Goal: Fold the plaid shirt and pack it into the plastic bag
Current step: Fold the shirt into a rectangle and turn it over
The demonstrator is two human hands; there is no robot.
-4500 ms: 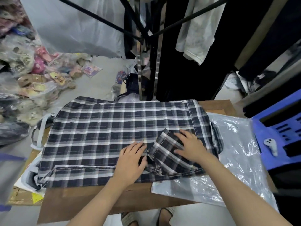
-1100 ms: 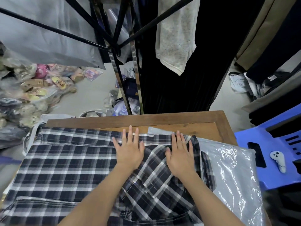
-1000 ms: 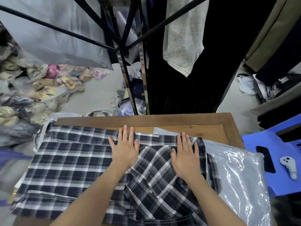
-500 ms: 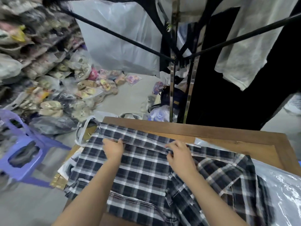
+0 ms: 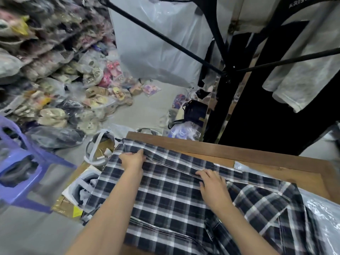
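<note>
Shirt (image 5: 171, 197) is spread flat on desk (image 5: 217, 148), right sleeve already folded inward. Far hem is pinched by left hand (image 5: 133, 160) and right hand (image 5: 211, 183). Fold judged early-stage. Bag (image 5: 323, 214) lies partly under shirt, right side; packing not yet begun.

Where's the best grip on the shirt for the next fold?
Probably the far edge of the shirt, pinched from above at two spread points, where the left hand and right hand sit. It lies flat, and that hem forms a raised ridge.
</note>
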